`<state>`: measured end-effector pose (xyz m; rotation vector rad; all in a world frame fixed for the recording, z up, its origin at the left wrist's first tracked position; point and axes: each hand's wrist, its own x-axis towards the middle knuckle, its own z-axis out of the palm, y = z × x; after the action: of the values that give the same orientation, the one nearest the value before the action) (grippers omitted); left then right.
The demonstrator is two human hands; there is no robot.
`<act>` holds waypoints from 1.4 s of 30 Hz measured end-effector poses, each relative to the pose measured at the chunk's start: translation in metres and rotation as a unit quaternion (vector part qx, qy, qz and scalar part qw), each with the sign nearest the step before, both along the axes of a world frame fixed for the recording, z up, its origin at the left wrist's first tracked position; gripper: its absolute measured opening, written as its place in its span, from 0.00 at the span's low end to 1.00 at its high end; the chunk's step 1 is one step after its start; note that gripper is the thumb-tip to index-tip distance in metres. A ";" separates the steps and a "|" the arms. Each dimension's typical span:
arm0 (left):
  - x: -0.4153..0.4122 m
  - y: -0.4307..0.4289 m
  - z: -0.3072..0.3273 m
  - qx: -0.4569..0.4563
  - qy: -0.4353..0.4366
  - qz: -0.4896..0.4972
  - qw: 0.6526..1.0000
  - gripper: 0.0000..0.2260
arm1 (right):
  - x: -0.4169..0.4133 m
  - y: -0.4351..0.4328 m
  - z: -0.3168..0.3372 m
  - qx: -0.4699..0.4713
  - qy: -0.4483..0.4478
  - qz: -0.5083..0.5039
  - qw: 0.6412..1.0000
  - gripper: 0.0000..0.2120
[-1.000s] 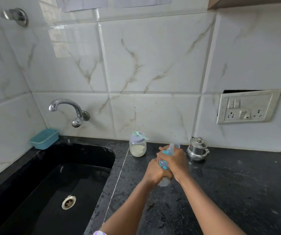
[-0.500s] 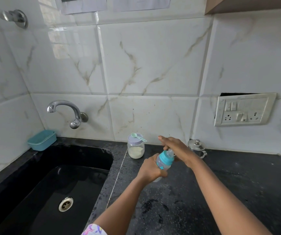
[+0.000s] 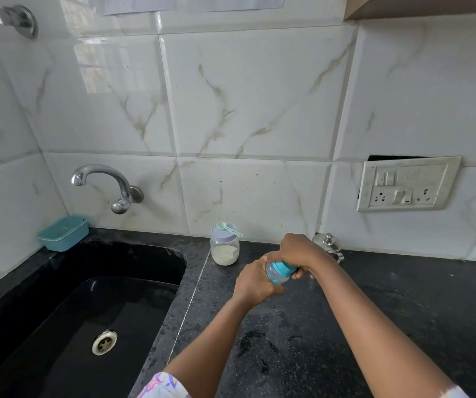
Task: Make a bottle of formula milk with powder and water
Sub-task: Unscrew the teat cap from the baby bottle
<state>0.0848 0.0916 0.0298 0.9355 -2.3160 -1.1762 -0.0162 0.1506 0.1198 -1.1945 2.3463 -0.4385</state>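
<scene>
The black countertop (image 3: 374,311) serves as the work surface, with the sink (image 3: 73,311) set into it on the left and the tap (image 3: 101,179) on the wall above, so water is within reach. Both hands work above the counter, just right of the sink edge. The left hand (image 3: 255,285) wraps closed around the body of the baby bottle (image 3: 277,275), steadying it against rotation; the bottle is tilted toward the right. The right hand (image 3: 302,254) is clenched over the teal collar (image 3: 282,268), a hold suited to twisting it; the direction cannot be determined. The powder jar (image 3: 225,248) stands lidded near the wall, the scoop (image 3: 228,227) resting on its lid, near the bottle.
</scene>
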 end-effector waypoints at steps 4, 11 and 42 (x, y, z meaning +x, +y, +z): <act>-0.001 -0.002 0.001 0.009 -0.008 -0.025 1.000 0.20 | -0.004 0.002 0.000 -0.003 0.009 0.059 0.998 0.18; -0.002 0.000 -0.006 0.104 0.031 -0.054 0.993 0.18 | -0.008 -0.002 0.005 -0.015 0.016 0.187 0.982 0.21; 0.017 -0.011 -0.094 0.215 0.066 0.017 0.974 0.29 | -0.027 0.027 -0.082 -0.141 -0.125 -0.102 0.977 0.19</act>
<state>0.1022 0.0805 -0.0640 0.9972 -1.9679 -1.7108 -0.0429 0.1773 0.0382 -0.9515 2.2449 -0.9623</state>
